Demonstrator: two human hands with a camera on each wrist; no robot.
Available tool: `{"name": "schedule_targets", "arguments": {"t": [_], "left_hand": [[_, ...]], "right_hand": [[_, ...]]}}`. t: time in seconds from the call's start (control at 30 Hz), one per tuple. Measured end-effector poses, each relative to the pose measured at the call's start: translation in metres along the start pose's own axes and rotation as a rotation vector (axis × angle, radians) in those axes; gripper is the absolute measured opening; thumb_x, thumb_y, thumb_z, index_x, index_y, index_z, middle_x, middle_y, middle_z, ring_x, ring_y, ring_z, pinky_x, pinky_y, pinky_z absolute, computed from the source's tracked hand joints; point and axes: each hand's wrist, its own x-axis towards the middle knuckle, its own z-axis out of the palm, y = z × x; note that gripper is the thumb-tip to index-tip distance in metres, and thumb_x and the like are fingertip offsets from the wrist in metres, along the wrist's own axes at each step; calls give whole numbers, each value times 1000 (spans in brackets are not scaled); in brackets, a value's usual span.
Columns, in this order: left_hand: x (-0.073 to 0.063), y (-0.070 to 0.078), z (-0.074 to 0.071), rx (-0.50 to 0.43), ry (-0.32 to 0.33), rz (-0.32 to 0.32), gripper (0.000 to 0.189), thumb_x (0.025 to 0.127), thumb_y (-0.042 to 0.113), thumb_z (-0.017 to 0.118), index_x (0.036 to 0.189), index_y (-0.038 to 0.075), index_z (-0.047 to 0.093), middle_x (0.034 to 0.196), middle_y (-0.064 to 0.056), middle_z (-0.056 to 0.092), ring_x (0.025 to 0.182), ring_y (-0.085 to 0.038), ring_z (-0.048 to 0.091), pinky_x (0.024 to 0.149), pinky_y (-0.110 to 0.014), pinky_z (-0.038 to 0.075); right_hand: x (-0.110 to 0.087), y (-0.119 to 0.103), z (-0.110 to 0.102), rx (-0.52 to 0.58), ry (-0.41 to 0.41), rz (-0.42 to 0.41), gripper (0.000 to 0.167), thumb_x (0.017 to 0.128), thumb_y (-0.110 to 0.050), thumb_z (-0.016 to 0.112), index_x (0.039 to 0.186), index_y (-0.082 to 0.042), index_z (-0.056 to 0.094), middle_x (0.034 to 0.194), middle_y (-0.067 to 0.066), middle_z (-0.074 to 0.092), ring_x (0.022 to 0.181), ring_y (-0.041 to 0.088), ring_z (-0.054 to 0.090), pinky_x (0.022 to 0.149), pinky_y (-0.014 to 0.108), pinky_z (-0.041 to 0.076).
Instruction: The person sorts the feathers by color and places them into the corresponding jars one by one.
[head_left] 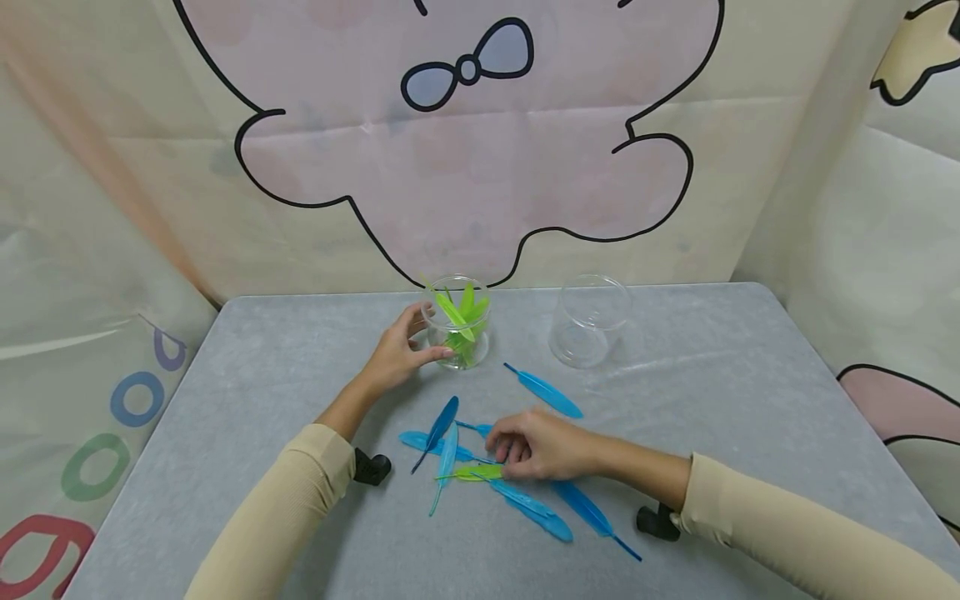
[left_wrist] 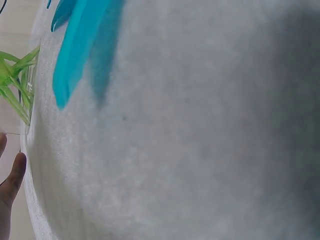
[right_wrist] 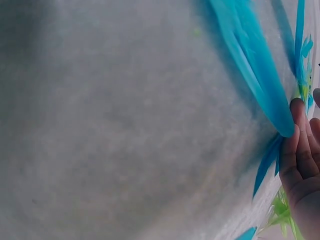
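Observation:
At the far side of the table, my left hand (head_left: 396,354) holds a clear glass cup (head_left: 482,340) from its left, thumb across the front and fingers around the side. Inside the cup stand several green feathers (head_left: 459,312), which also show at the edge of the left wrist view. Low over the table, my right hand (head_left: 551,446) pinches the right end of a green feather (head_left: 471,472) between thumb and curled fingers. Several blue feathers (head_left: 534,510) lie loosely around and beneath it, some crossing each other. One blue feather (head_left: 551,393) lies apart, beyond the right hand.
A second clear glass cup (head_left: 588,333) stands upright to the right of the first, near the back edge. The table (head_left: 712,375) has a grey cloth top. Behind it hangs a printed backdrop (head_left: 465,183). Small black devices (head_left: 372,467) sit at both wrists.

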Motion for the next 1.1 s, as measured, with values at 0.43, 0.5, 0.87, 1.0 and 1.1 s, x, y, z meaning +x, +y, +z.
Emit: {"name": "schedule_targets", "arguments": {"t": [0.43,0.5,0.87,1.0,1.1], "left_hand": [[0,0,0,-9,-1,2,85,86,23,80,153,4,31,153,-16,41,140,-32,40,108,-54,38],[0,-1,-1,-12,-1,4,84,86,23,80,153,4,31,153,-16,41,140,-32,40,108,-55,39],[0,-2,-1,-25,-5,18,85,86,22,80,153,4,31,153,-17,41,140,-32,40,108,-55,38],[0,-2,0,-23,-2,21,85,86,22,80,153,3,31,153,-18,41,140,-32,40,108,-56,38],[0,-2,1,-9,1,8,85,86,23,80,153,5,31,153,-16,41,141,-32,40,107,-57,38]], "right_hand": [[0,1,11,-83,34,-40,20,86,-1,73,106,-5,70,89,-1,69,77,0,61,69,20,55],[0,1,12,-88,38,-46,20,86,1,72,105,-5,70,88,-2,68,77,-1,60,69,20,55],[2,2,13,-111,61,-68,15,90,3,67,102,-6,71,85,-4,67,75,-1,59,69,19,54],[2,0,11,-124,72,-62,15,91,2,66,102,-6,72,85,-5,67,76,-1,58,69,20,54],[2,0,7,-140,80,-53,15,92,0,66,104,-7,72,85,-7,66,76,-1,58,70,21,53]]}}
